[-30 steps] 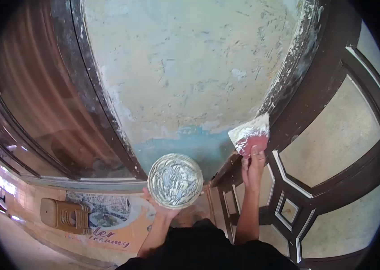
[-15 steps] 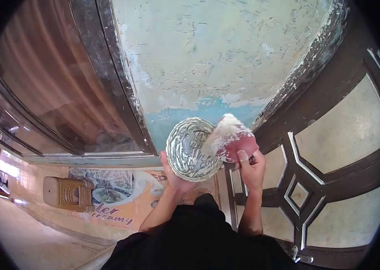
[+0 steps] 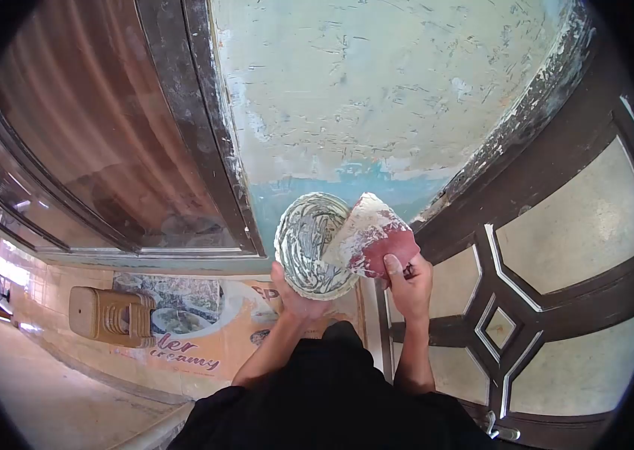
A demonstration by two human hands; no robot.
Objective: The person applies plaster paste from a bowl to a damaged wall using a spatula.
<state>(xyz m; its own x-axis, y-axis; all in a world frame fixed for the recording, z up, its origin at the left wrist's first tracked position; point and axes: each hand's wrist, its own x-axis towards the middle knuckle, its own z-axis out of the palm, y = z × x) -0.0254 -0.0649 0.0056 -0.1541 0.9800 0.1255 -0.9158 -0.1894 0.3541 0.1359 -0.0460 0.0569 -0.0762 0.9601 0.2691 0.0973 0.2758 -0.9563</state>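
While the patchy plastered wall (image 3: 377, 90) fills the top of the view and the dark panelled door (image 3: 557, 247) stands to its right, the round bowl (image 3: 279, 244) sits tilted in front of the wall's lower edge. It is smeared with grey-white filler (image 3: 305, 255). The left hand (image 3: 294, 296) cups it from below, fingers curled closed round the base. The red scraper (image 3: 373, 236) has its blade edge inside the bowl, touching the filler. The right hand (image 3: 407, 281) is wrapped shut on the handle, thumb on the blade's back. Judgement: to load well, hold the bowl steady, press the blade flat, draw an even ridge onto one edge and avoid overfilling.
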